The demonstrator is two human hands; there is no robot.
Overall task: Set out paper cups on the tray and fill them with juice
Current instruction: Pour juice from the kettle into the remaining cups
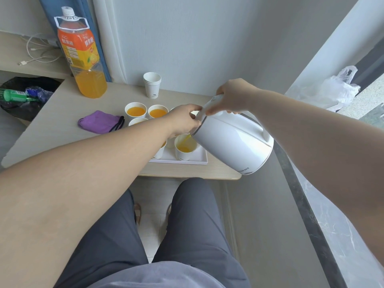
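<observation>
Right hand [232, 98] wrapped round handle of white plastic electric kettle [234, 140], tipped over flat white tray [187, 161]. Left hand [184, 119] pinching kettle's lid edge by spout. Orange juice stream [186, 139] landing in white paper cup [185, 149] at tray's near right corner, part full. Two full cups [136, 111] toward tray's far side. Spare cup stack [152, 85] and big orange juice bottle [83, 59] beyond tray, purple cloth [99, 121] left of tray.

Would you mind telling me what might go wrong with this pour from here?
1. The kettle, held by the right hand and steadied by the left hand, pours a thin stream close to the rim of the cup; a small wobble could spill juice onto the tray.
2. The left forearm reaches over the other filled cups and may knock one.
3. No hand steadies the cup, so it might tip.
</observation>
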